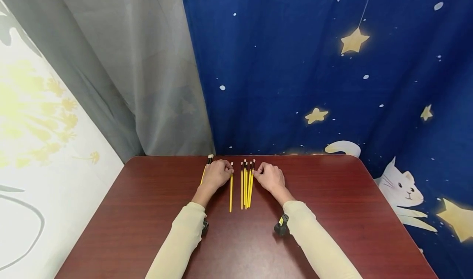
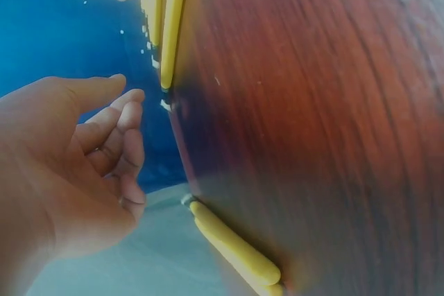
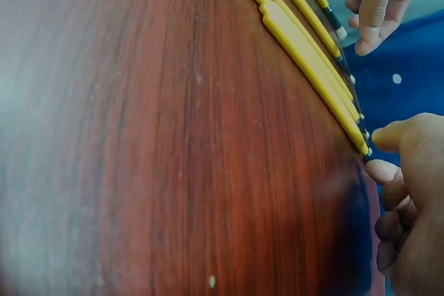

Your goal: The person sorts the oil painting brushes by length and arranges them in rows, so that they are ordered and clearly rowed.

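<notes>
Nearest us are two cream sleeves (image 1: 177, 238), R one w/ a black wrist device (image 1: 281, 225) w/ a yellow patch; another shows at the L wrist. Past them we've got the dark red-brown table (image 1: 148, 213), glossy w/ wood grain.

Farther up, near its far edge, lie the yellow-handled brushes, white tips pointing away. Mid: a single brush (image 1: 230, 193), lying lengthwise. To its R, a brush cluster (image 1: 250, 190), handles close tog. & slightly fanned. Out L, partly behind the hand in our head view, a brush pair (image 2: 234, 242), slanted.

At the tips' end, L hand (image 1: 218, 173) is by the single brush: fingers loosely bent, thumb near fingertips, nothing btwn. R hand (image 1: 271, 176) is at the cluster's R-most tip, thumb & index apart around it; can't tell if either touches.

Behind the table we see a gray curtain (image 1: 166, 86) L & a blue curtain (image 1: 266, 106) R, the latter w/ stars & a white cat (image 1: 400, 186).
</notes>
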A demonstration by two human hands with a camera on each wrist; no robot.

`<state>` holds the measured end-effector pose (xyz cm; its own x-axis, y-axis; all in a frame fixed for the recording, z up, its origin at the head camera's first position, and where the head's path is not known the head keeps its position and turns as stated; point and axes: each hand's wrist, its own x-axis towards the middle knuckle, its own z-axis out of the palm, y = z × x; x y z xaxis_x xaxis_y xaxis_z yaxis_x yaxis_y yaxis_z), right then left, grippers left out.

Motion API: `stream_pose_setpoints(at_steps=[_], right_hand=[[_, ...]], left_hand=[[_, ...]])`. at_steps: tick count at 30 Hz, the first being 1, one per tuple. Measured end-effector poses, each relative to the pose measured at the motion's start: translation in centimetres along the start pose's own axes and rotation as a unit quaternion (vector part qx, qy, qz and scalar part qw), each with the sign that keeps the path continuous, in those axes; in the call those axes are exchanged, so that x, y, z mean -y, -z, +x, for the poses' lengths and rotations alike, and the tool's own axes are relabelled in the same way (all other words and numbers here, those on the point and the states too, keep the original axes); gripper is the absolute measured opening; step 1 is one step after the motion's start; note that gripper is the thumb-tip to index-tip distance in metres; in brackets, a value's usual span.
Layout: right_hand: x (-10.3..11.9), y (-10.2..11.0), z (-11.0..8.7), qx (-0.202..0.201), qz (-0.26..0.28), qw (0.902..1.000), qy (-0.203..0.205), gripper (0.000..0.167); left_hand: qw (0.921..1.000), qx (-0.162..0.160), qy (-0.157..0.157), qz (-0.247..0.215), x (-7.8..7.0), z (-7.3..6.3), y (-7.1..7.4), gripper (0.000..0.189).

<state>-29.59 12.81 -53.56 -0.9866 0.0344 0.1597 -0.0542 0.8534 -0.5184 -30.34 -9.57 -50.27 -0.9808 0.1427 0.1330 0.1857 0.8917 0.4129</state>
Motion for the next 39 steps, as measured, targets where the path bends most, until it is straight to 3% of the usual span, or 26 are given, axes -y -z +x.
stream_pose_setpoints(at_steps=[5, 10, 14, 28, 34, 39], right_hand=[[0.5, -0.2, 0.1, 0.009, -0.004, 1.0, 0.001, 0.035], [0.7, -0.6, 0.4, 0.026, -0.012, 0.9995, 0.017, 0.033], [0.7, -0.7, 0.4, 0.033, -0.022, 0.9991, 0.016, 0.03], [0.3, -0.1, 0.3, 0.051, -0.014, 0.9984, 0.019, 0.025], [0.1, -0.1, 0.5, 0.052, -0.003, 0.9984, 0.022, 0.026], [0.4, -0.1, 0.6, 0.057, -0.007, 0.9982, 0.017, 0.027]], left_hand=[[0.9999, 0.001, 0.007, -0.007, 1.0, 0.0, 0.3, 0.01], [0.9996, 0.002, 0.028, -0.007, 2.2, -0.3, 0.7, 0.01], [0.9995, 0.01, 0.027, -0.011, 2.6, -0.5, 0.6, 0.012], [0.9988, 0.037, 0.03, 0.012, 1.0, -0.8, -0.2, 0.028], [0.9987, 0.033, 0.027, 0.027, 0.5, -0.7, -0.4, 0.041], [0.9965, 0.053, 0.048, 0.045, 0.2, -0.3, -0.7, 0.05]])
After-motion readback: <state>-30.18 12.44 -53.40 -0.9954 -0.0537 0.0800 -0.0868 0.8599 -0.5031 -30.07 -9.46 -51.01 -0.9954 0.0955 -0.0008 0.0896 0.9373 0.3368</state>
